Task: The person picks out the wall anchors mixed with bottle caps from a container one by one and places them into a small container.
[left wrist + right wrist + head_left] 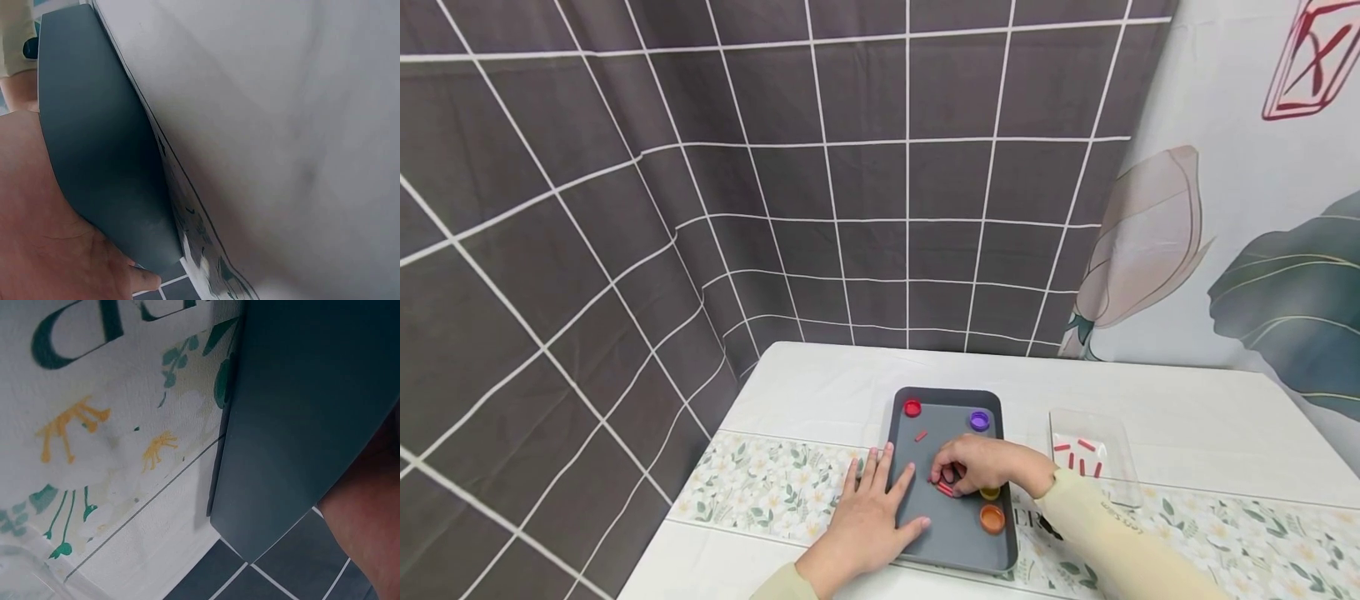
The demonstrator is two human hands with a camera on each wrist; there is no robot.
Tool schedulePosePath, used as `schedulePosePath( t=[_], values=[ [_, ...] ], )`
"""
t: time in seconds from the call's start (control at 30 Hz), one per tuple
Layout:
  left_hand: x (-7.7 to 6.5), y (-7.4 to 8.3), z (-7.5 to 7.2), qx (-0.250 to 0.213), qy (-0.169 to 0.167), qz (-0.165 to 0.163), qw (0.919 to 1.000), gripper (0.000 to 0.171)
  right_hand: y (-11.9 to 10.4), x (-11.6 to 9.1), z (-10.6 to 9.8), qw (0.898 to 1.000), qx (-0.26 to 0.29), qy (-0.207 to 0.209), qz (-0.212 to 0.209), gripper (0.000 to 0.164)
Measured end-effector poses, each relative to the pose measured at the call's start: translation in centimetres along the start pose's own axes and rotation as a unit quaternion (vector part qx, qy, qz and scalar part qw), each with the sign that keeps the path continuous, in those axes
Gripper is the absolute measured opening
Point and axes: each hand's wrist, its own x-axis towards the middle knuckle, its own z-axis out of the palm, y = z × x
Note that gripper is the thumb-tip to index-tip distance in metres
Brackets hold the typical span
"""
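Observation:
A dark grey rectangular tray (928, 533) lies on the table. My left hand (868, 517) rests on its left side, fingers spread and straight, thumb over the tray floor. Inside the tray, my right hand (973, 462) has its thumb and fingers curled at short red sticks (945, 489) and appears to pinch one; the fingers partly hide them. Another red stick (921, 436) lies farther back. Small round caps stand along the tray's sides: a red cap (912, 408), a purple cap (979, 420), a partly covered yellow cap (990, 493) and an orange cap (992, 519). Both wrist views show mainly the tray's outer wall (106, 125).
To the right of the tray stands a clear plastic box (1120, 487) with several red sticks in it. The white tablecloth (835, 383) carries a flowered band. A dark curtain (865, 183) with white grid lines hangs behind the table.

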Motion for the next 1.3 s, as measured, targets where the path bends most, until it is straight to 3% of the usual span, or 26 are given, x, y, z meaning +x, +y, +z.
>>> schedulePosePath(
  t=[0.53, 1.3],
  values=[
    [0.0, 0.1, -0.1, -0.005, 0.001, -0.002, 1.0, 0.078, 0.0, 0.1, 0.0, 1.0, -0.019, -0.005, -0.008, 0.02],
    [0.0, 0.0, 0.3, -0.012, 0.013, 0.007, 0.9998, 0.078, 0.1, -0.9, 0.1, 0.998, -0.061, 0.025, 0.004, 0.015]
  ],
)
